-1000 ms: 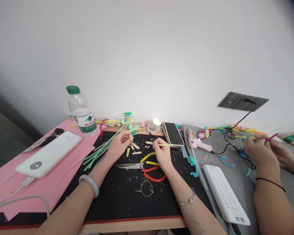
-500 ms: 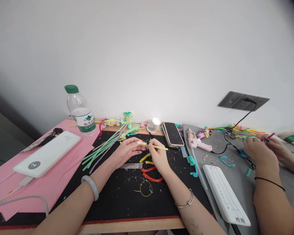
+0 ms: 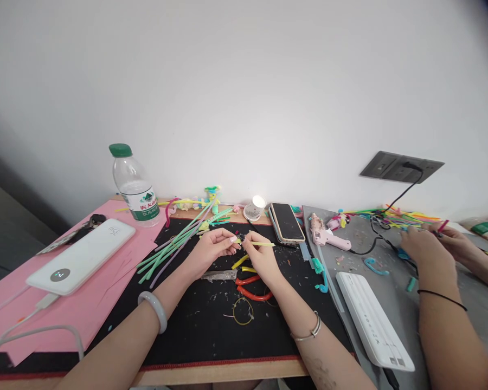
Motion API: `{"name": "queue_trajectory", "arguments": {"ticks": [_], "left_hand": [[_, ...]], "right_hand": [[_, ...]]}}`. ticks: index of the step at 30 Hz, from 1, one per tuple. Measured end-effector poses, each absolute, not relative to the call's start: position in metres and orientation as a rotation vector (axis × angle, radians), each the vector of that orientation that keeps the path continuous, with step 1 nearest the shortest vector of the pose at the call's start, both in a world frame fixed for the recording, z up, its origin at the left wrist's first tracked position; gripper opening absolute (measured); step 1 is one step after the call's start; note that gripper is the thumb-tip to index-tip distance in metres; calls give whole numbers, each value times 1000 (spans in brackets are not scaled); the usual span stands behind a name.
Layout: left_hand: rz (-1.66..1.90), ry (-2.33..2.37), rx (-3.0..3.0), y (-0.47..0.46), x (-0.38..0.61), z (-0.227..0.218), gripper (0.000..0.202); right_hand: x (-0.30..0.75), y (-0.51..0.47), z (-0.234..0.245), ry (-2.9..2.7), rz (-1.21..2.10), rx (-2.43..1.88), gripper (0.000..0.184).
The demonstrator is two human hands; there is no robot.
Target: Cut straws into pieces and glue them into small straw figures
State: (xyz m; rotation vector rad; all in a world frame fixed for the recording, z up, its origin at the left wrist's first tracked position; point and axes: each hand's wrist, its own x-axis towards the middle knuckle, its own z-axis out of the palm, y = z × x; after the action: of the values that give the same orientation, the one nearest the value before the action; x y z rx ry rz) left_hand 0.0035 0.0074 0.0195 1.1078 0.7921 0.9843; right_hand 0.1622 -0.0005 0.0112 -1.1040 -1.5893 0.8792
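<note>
Two hands (image 3: 212, 250) (image 3: 262, 260) on one yellow stem (image 3: 265, 244)

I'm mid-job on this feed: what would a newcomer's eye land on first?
Probably the two hands close together over the black mat at centre: the right hand pinches a thin yellow strip, with the left hand at its other end. Next might come the red-handled scissors just below them in the picture, then the green-capped bottle standing at the back left.
</note>
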Motion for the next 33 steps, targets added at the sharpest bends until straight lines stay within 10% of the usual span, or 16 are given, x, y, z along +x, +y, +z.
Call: {"name": "queue_trajectory", "arguments": {"ticks": [33], "left_hand": [[1025,922,1388,7,4,17,27]], "right_hand": [[167,4,14,-1259,1127,-1005,15]]}}
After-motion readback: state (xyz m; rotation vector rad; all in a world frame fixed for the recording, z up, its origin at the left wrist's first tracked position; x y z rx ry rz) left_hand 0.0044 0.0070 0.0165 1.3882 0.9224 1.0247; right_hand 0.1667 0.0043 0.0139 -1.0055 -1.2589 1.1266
